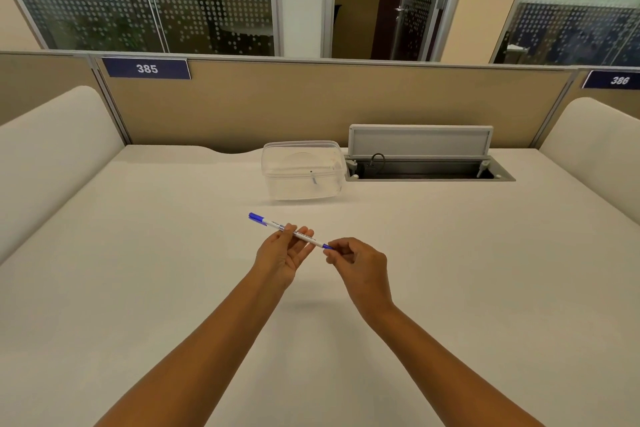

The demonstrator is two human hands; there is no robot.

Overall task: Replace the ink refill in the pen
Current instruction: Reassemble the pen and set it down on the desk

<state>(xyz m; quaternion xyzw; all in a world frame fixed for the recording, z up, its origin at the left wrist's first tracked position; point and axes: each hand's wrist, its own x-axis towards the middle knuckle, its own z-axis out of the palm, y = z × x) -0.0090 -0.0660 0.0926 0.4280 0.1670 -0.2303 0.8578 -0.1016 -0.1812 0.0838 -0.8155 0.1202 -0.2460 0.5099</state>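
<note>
Both forearms came up from the bottom edge, closest to the lens, and met over the middle of the white desk (121, 288). Going left to right: the left hand (282, 255) had the pen (291, 231) pinched around the middle of its white barrel, thumb on top and fingers cupped underneath, so the thing was held up off the desk and angled, blue cap pointing up and to the left. Then the right hand (356, 262) was closed on the opposite blue end, fingertips pinched right on that little end piece. So the hands were a bit apart, both clamped on the same pen.

Looked like the very start of the job, honestly. The pen was in one piece and no loose refill showed anywhere on the desk. Best guess is the next move would be twisting or pulling that end piece off with the right hand while the left keeps the barrel from turning.

Further back sat a clear plastic container (303, 170), lid on, maybe a small item inside, too faint to tell. Right of it, an open cable hatch (426, 158).
</note>
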